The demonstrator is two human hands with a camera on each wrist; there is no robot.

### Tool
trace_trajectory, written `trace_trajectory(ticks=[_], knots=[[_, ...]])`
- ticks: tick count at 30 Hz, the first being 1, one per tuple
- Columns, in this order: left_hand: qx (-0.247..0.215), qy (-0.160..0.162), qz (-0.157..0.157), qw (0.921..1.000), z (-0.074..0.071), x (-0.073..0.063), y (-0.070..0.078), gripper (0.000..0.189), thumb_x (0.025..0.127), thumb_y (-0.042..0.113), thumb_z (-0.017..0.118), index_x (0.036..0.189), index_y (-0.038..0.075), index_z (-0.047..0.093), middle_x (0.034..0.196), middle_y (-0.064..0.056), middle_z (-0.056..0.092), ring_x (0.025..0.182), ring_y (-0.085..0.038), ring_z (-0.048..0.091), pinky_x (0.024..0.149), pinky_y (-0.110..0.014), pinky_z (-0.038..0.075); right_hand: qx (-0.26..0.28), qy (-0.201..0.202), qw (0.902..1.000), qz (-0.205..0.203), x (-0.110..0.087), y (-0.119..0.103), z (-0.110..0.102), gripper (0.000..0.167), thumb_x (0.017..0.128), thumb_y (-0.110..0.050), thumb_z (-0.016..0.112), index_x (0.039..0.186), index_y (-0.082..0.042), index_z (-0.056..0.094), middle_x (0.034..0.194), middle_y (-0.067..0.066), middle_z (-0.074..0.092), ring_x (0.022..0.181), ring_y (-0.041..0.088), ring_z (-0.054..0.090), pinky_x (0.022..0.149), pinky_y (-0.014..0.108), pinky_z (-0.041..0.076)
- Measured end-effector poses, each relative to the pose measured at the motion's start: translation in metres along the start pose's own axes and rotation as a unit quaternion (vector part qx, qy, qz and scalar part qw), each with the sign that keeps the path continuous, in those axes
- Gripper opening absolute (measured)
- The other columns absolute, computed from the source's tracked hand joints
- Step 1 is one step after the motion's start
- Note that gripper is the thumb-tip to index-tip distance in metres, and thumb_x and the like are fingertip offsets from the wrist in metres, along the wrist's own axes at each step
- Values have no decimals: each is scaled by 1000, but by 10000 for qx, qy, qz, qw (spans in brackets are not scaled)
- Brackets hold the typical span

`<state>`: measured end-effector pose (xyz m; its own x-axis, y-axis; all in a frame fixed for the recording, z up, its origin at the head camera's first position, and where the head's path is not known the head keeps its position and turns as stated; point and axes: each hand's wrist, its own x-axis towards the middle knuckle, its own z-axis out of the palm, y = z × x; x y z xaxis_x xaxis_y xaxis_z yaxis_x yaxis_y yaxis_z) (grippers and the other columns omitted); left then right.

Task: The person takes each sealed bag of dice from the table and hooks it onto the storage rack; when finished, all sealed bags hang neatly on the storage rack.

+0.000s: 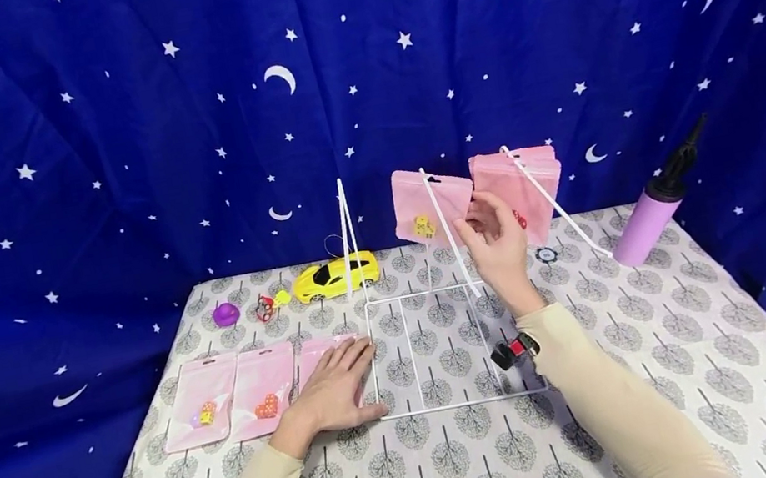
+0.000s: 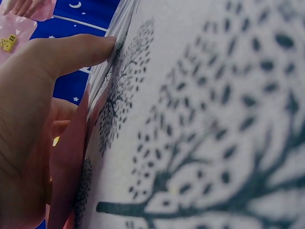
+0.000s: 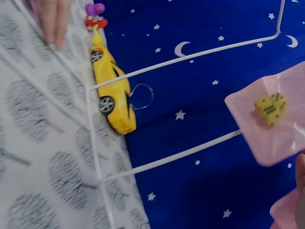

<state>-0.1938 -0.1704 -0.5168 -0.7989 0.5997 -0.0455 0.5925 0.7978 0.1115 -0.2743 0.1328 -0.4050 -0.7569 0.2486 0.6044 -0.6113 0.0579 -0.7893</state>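
A white wire rack (image 1: 414, 360) stands on the table, its prongs rising at the back. On its middle prong hangs a pink zip bag (image 1: 448, 198) with yellow dice (image 1: 424, 225) inside. My right hand (image 1: 497, 241) pinches this bag at its right edge between thumb and fingers. More pink bags (image 1: 531, 172) hang together on the right prong, with red dice partly visible. My left hand (image 1: 334, 382) lies flat, fingers spread, over a pink bag (image 1: 314, 354) and against the rack's left side. In the left wrist view its thumb (image 2: 81, 52) is straight.
Left of my left hand lie two pink bags (image 1: 262, 378) with dice in them. A yellow toy car (image 1: 336, 277), a small red and yellow toy (image 1: 268, 305) and a purple toy (image 1: 225, 314) line the back. A purple hand pump (image 1: 643, 229) leans at right.
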Motion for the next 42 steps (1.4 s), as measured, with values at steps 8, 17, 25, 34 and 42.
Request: trace_trajectory(ticks=[8,17,25,34,42], knots=[[5,-33,3,10000,-1,1,0,103,82,76,51,156,10,21,163,-9,18,149,-33,18,120,-55,18,-421,-431,9967,-541,-26,-13,-23,42,78,18,69,118,20,54,112,36,61,93,44,62,86,46,56],[18,-49,-35,10000,-4,0,1,103,81,76,52,155,11,22,163,-8,19,149,-32,19,120,-55,17,-1088,-934,9880,-568,-52,-9,-62,46,75,19,71,118,18,55,104,34,61,89,24,64,86,28,57],[27,-17,-4,10000,-4,-1,1,104,81,77,51,155,10,22,163,-9,19,149,-33,19,120,-56,18,-2198,-1328,9657,-384,-74,34,-110,51,74,8,78,122,5,60,104,19,64,93,13,61,84,15,53],[41,71,32,10000,1,-1,0,105,81,77,51,155,9,23,163,-9,19,148,-34,19,120,-56,18,-3328,-2491,9095,91,-87,45,-146,60,78,-14,82,131,-1,56,118,20,64,100,37,64,83,50,56],[21,86,59,9999,1,-1,2,104,81,77,50,155,10,22,163,-9,19,148,-34,20,119,-57,19,-3742,-3458,8601,259,-95,43,-155,73,77,-30,82,138,-4,51,138,26,51,121,48,52,99,68,40]])
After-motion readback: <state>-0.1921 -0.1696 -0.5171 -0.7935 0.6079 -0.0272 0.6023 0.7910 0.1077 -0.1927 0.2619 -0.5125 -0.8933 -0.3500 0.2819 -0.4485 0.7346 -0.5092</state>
